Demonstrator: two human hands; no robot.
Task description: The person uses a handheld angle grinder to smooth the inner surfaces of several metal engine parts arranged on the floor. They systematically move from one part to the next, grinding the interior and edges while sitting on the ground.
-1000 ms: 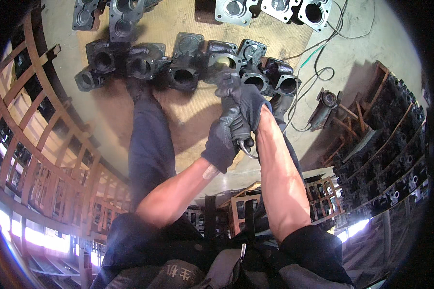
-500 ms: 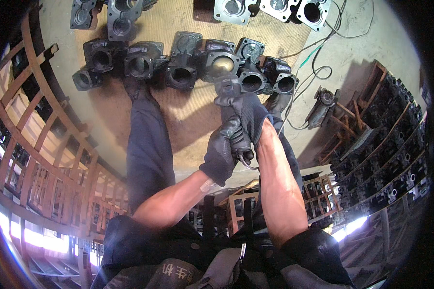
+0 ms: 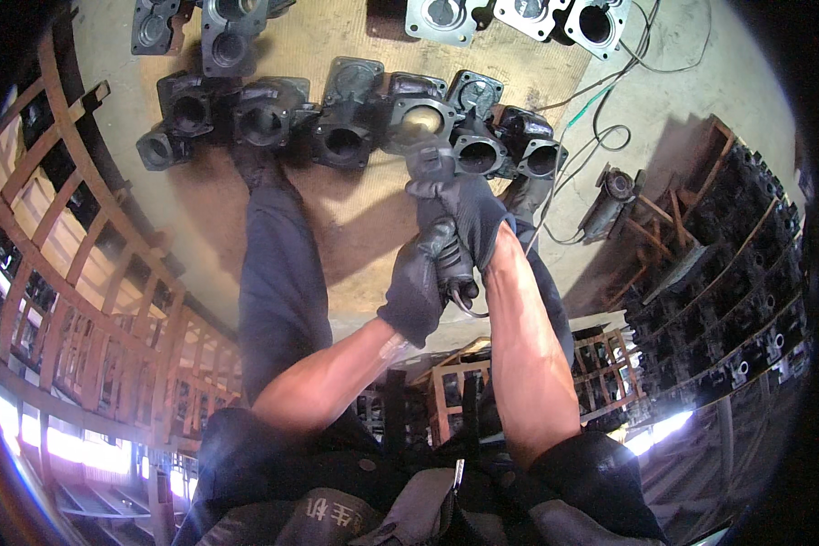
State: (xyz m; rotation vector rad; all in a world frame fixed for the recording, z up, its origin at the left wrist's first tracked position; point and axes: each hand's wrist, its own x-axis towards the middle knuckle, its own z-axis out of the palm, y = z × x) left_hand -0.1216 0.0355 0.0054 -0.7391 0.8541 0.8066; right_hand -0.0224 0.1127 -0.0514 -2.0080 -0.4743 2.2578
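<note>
Both my hands wear dark gloves and grip one hand-held power tool (image 3: 432, 168). My left hand (image 3: 417, 284) is wrapped around its rear handle, where a cable leaves. My right hand (image 3: 469, 211) holds the body further forward. The tool's blurred round head sits on the round opening of a dark cast metal housing (image 3: 408, 98). That housing stands in a row of similar dark castings (image 3: 264, 114) on the sandy floor, just beyond my feet.
Paler grey castings (image 3: 537, 16) lie further off at the top. Cables (image 3: 601, 136) trail across the floor to a second power tool (image 3: 610, 196) on the right. Rusty metal racks (image 3: 73, 300) curve round the left; crates of dark parts (image 3: 737, 264) stand on the right.
Both hands have pushed the tool forward and slightly left, so its head has moved from in front of the row onto the housing's round opening.
</note>
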